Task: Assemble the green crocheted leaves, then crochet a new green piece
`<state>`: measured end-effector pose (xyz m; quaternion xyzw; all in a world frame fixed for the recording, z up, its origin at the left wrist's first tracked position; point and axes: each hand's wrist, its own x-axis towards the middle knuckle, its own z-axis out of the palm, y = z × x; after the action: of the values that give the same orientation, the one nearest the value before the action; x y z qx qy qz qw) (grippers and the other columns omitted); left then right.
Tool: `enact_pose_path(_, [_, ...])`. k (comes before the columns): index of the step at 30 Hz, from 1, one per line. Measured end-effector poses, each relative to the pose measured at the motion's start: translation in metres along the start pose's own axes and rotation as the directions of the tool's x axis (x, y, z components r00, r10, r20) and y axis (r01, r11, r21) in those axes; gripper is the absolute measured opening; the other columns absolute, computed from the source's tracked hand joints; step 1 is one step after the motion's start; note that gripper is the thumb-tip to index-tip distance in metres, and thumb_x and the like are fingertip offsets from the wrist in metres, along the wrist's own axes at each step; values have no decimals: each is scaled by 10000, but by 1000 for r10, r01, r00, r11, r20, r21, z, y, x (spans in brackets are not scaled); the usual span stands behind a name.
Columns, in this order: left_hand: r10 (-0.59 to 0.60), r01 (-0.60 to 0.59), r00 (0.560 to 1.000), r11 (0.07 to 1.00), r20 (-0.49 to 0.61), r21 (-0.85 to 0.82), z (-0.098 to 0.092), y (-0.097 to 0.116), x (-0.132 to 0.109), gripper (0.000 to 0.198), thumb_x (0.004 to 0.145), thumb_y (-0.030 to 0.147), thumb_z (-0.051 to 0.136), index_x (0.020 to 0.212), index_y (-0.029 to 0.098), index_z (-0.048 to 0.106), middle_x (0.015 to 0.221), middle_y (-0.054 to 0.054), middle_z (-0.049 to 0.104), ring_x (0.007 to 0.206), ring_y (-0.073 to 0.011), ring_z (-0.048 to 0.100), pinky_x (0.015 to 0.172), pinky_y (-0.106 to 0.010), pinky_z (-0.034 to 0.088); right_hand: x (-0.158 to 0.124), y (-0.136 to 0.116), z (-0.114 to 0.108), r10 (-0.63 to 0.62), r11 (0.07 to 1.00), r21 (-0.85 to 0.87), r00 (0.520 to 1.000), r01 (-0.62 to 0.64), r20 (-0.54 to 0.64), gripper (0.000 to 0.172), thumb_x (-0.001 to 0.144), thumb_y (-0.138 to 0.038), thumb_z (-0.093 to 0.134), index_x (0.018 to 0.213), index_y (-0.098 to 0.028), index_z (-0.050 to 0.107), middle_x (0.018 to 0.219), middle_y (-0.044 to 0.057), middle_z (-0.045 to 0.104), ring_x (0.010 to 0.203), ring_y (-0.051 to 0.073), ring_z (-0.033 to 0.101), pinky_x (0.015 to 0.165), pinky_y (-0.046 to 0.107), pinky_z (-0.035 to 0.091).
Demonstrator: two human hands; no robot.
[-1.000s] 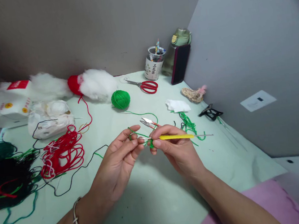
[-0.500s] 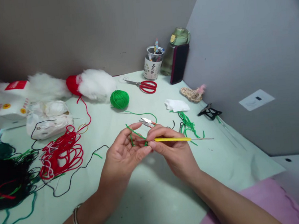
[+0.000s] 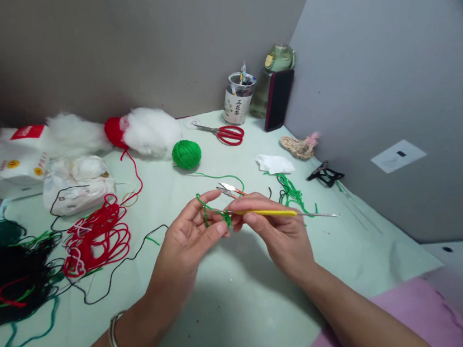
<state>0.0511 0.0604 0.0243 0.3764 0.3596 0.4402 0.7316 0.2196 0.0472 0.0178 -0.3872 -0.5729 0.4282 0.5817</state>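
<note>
Between thumb and fingers, my left hand [image 3: 190, 232] pinches a small green crochet piece [image 3: 227, 218], with green yarn [image 3: 203, 202] looped over its forefinger. My right hand [image 3: 283, 232] grips a yellow-handled crochet hook [image 3: 268, 212] like a pencil. The hook's left tip reaches to the green piece; its bare metal end points right. Behind the hands lie small thread snips [image 3: 228, 189], partly covered by my right fingers. A green yarn ball [image 3: 186, 155] sits farther back, its strand trailing across the table toward the snips.
Left are red yarn [image 3: 96, 238], tangled black yarn [image 3: 12, 279] and white stuffing [image 3: 151, 131]. Red-handled scissors [image 3: 229, 135], a pen cup [image 3: 239, 102], a bottle and a phone [image 3: 279, 100] stand or lie at the back. Green scraps [image 3: 289, 189] and a black claw clip [image 3: 325, 174] are right.
My right hand has shifted slightly right, away from my left fingertips, with the crochet hook. More of the green piece now shows at my left thumb.
</note>
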Motion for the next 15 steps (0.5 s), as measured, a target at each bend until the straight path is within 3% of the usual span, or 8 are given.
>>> enact_pose_path(3, [-37, 39, 998, 997, 45, -60, 2, 4, 1, 402, 891, 205, 737, 1278, 240, 633, 872, 30, 701, 838, -119, 645, 839, -256, 473, 0, 0, 0, 26, 993, 116, 999, -28, 26, 185, 991, -259, 623, 1062, -297, 790, 998, 24, 738, 801, 145, 689, 734, 316, 580])
enact_pose_path(7, [-65, 72, 994, 995, 88, -74, 5, 12, 0, 391, 897, 194, 698, 1280, 199, 618, 875, 6, 703, 867, -153, 652, 880, -304, 468, 1, 0, -1, 98, 952, 281, 991, -118, 87, 179, 1005, -302, 604, 1052, -278, 775, 906, 17, 736, 816, 142, 704, 732, 290, 597])
enact_pose_path(15, [1, -16, 985, 996, 170, 87, 21, 34, -12, 402, 876, 205, 741, 1258, 169, 623, 825, 24, 672, 747, -114, 611, 789, -273, 471, -1, -19, -1, 116, 927, 355, 993, -121, 36, 65, 898, -289, 755, 950, -255, 770, 884, -9, 728, 737, 119, 691, 708, 264, 583])
